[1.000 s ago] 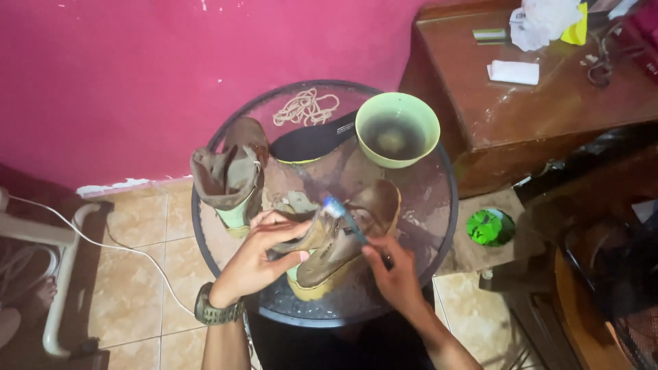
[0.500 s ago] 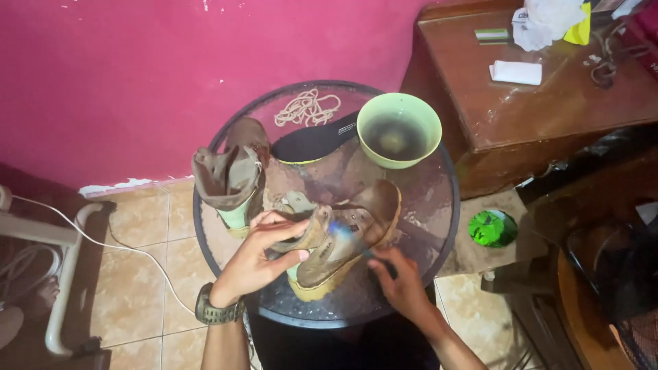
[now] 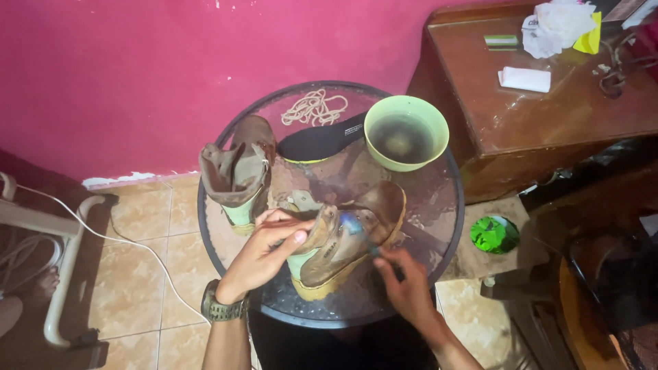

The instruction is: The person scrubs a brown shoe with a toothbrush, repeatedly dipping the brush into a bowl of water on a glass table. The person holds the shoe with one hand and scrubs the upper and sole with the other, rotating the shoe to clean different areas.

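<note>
On the round glass table (image 3: 439,226), left hand (image 3: 264,250) clamps the ankle collar of a muddy brown boot (image 3: 346,240) lying on its side, thumb and fingers closed around the opening. Right hand (image 3: 404,284) is closed on the handle of a toothbrush (image 3: 358,229); its blue head sits on the boot's upper, just ahead of the left-hand grip. Change noted: a second ago the brush head stood raised above the boot near the collar; now it lies lower against the leather and the right hand has dropped toward the near table edge, consistent with a scrubbing stroke along the upper. Left-hand hold and boot position unchanged. Beyond the grip: second boot (image 3: 236,175) standing upright, dark insole (image 3: 319,140), coiled laces (image 3: 314,107), green bowl (image 3: 406,132) of murky water.
</note>
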